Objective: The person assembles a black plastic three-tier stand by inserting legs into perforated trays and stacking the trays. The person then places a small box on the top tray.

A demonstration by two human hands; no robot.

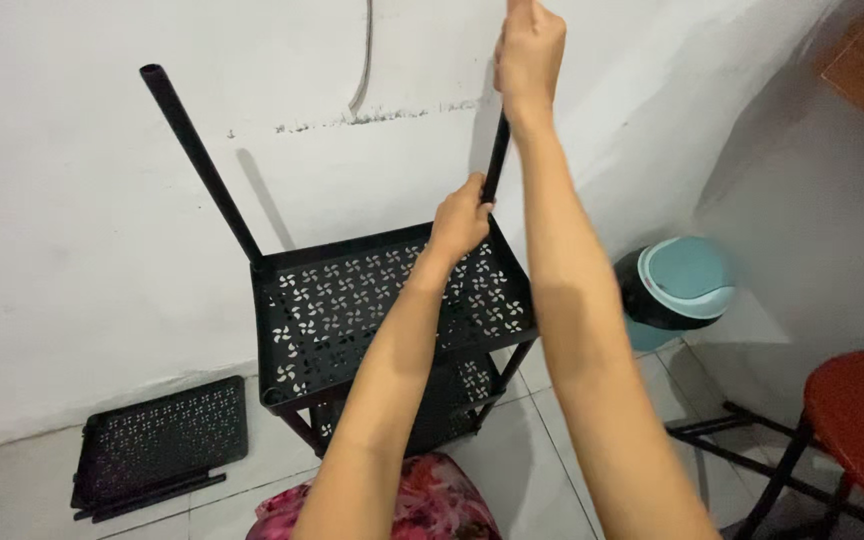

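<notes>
The right hand [529,50] is raised high, its fingers wrapped tight around the top of a black pole [497,155] that stands at the back right corner of a black perforated shelf rack [392,300]. The left hand [460,222] grips the same pole low down, fingers curled around it just above the top tray. A second pole [200,160] leans out from the back left corner. On the tiled floor lie a spare black tray [167,435], a teal-lidded bin [674,290] and a red stool [857,420]
</notes>
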